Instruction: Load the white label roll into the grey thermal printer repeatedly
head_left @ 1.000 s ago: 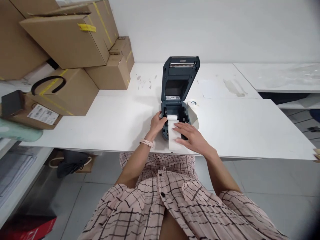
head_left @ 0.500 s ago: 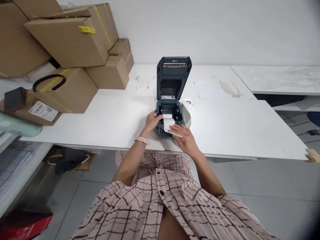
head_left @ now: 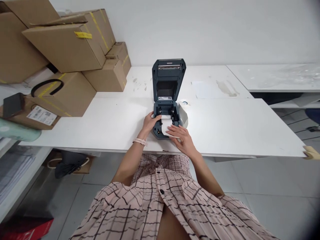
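A dark label printer (head_left: 167, 83) stands on the white table with its lid tipped up and back. White label paper (head_left: 167, 126) comes off a roll inside and lies over the printer's front. My left hand (head_left: 150, 122) grips the printer's left side, thumb reaching in beside the roll and fingers outside. At the front right, my right hand (head_left: 183, 138) holds the loose end of the paper, fingers laid on top and thumb beneath it. Part of the printer's front right side is hidden behind that hand.
Cardboard boxes (head_left: 62, 46) are piled on the left, with a black hoop (head_left: 47, 83), a dark phone-like slab (head_left: 13, 104) and a green bottle-like object (head_left: 20, 130). Curled pale paper (head_left: 183, 115) lies right of the printer. A wall rises behind the table (head_left: 230, 126).
The view has shifted slightly, so the printer and hands sit a little further left. Both hands keep nearly the same place on the printer and paper.
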